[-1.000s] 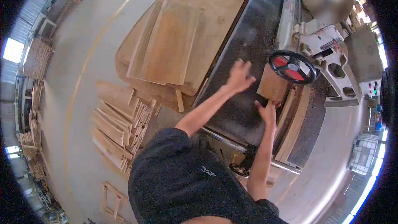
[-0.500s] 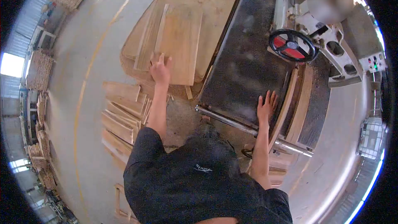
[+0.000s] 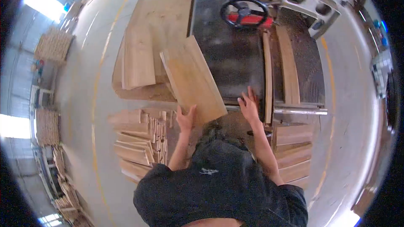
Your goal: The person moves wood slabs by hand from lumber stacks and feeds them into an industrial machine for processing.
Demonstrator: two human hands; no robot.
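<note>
A wide wooden board (image 3: 195, 80) lies slanted, its far end by the wooden table (image 3: 166, 0) and its near corner out in front of my chest. My left hand (image 3: 185, 120) grips its near left edge, thumb on top and the other fingers partly hidden. My right hand (image 3: 249, 106) has its fingers apart and holds nothing. It is over the near end of the dark machine bed (image 3: 229, 63), to the right of the board. More boards (image 3: 139, 59) rest on the wooden table to the left.
A black handwheel (image 3: 244, 12) and a pale machine frame (image 3: 311, 2) stand beyond the bed. Long wooden strips (image 3: 288, 65) lie at its right, past a metal roller (image 3: 301, 111). Wood pieces are stacked low at left (image 3: 134, 149) and right (image 3: 294, 153).
My left hand has drawn the board toward me and to the right, turning it aslant off the other boards. My right hand stays open near the bed's near end. The view has shifted.
</note>
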